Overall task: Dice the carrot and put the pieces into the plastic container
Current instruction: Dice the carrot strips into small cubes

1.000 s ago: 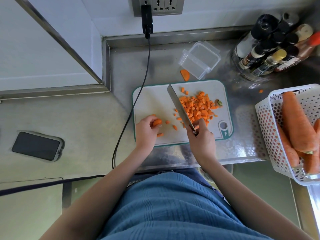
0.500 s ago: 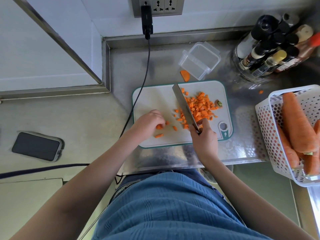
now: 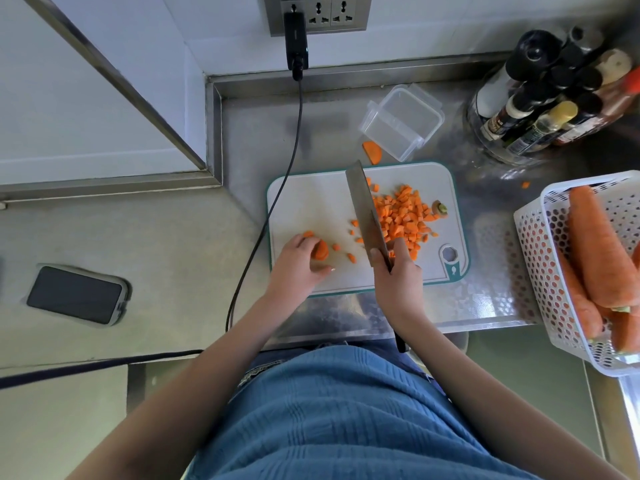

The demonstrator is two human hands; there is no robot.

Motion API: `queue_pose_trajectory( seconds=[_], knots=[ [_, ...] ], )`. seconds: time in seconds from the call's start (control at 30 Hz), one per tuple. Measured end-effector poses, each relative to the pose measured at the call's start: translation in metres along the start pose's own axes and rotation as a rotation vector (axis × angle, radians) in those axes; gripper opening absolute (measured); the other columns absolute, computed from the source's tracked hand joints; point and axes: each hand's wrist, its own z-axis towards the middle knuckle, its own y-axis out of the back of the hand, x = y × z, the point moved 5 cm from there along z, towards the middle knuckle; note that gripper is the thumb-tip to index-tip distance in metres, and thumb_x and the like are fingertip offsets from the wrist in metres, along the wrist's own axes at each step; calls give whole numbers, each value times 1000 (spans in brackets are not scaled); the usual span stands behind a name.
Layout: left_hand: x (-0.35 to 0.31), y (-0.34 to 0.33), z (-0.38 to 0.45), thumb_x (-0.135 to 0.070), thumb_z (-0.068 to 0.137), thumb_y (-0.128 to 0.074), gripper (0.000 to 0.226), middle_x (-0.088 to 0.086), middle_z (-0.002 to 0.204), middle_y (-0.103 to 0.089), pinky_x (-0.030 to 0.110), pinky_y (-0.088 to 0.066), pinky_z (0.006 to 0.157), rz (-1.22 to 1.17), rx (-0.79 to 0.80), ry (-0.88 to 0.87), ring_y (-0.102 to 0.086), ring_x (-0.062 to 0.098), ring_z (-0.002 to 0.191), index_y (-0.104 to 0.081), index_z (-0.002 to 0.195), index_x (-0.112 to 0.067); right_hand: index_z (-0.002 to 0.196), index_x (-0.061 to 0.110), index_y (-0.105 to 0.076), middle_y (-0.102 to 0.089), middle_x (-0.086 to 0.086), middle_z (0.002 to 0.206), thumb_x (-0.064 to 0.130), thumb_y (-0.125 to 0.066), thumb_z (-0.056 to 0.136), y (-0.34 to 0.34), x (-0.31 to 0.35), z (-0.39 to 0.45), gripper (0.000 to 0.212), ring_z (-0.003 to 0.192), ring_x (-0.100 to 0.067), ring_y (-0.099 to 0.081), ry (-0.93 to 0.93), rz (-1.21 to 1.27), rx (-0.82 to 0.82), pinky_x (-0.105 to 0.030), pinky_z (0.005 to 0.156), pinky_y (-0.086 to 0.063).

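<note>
Two hands work over a white cutting board [image 3: 311, 202] on the steel tabletop [image 3: 249, 140]. The left hand [image 3: 299, 263] has its fingers curled over a carrot chunk [image 3: 320, 251] at the board's left side, with a few small carrot bits [image 3: 351, 257] lying just beside it. The right hand [image 3: 398, 271] is clamped on the handle of a cleaver [image 3: 365, 209], whose blade stands against the left edge of a heap of diced carrot [image 3: 405, 216]. A carrot stem end [image 3: 440, 207] sits at the heap's right. Beyond the board, a clear plastic container [image 3: 401, 121] stands with a carrot slice [image 3: 373, 152] near its corner. Whole carrots [image 3: 595, 244] fill a white basket [image 3: 540, 271] at right; a phone [image 3: 76, 294] lies far left.
</note>
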Motion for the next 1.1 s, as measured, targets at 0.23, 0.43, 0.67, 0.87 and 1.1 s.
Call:
queue_pose_trajectory(
  seconds=[0.23, 0.43, 0.67, 0.87, 1.1],
  knots=[
    [-11, -2, 7, -5, 79, -67, 22, 8, 99, -59, 34, -50, 76, 54, -124, 31, -55, 25, 90, -64, 101, -6, 96, 15, -42, -54, -8, 62, 24, -44, 100, -1, -4, -3, 10, 49, -21, -43, -25, 7, 6, -30, 45, -30],
    [-8, 1, 24, -1, 75, -73, 31, 5, 99, -68, 12, -43, 67, 13, 142, -181, -56, 13, 82, -72, 104, -11, 96, 11, -44, -52, -2, 58, 24, -46, 99, 6, -9, -3, 13, 47, -19, -42, -53, 7, -21, -27, 42, -30],
    [-11, 8, 30, 16, 70, -59, 52, 8, 114, -62, 28, -41, 95, 97, 165, -318, -55, 22, 109, -66, 115, -8, 95, 9, -43, -50, 1, 58, 24, -46, 100, 8, -7, -2, 15, 48, -16, -42, -50, 6, -16, -19, 38, -26],
    [22, 17, -23, 11, 82, -52, 34, 7, 104, -66, 24, -48, 82, -159, -316, 97, -62, 18, 92, -66, 107, -8, 87, 13, -44, -53, -3, 65, 26, -45, 100, -1, -4, -4, 18, 51, -16, -43, -36, -11, 47, -26, 43, -26],
    [14, 18, 7, 12, 79, -59, 53, 13, 120, -55, 31, -42, 94, 33, -217, -161, -55, 28, 106, -57, 128, -7, 97, 13, -49, -56, -4, 65, 26, -44, 100, 0, -8, -3, 14, 50, -18, -45, -54, -10, 51, -27, 44, -30]
  ],
)
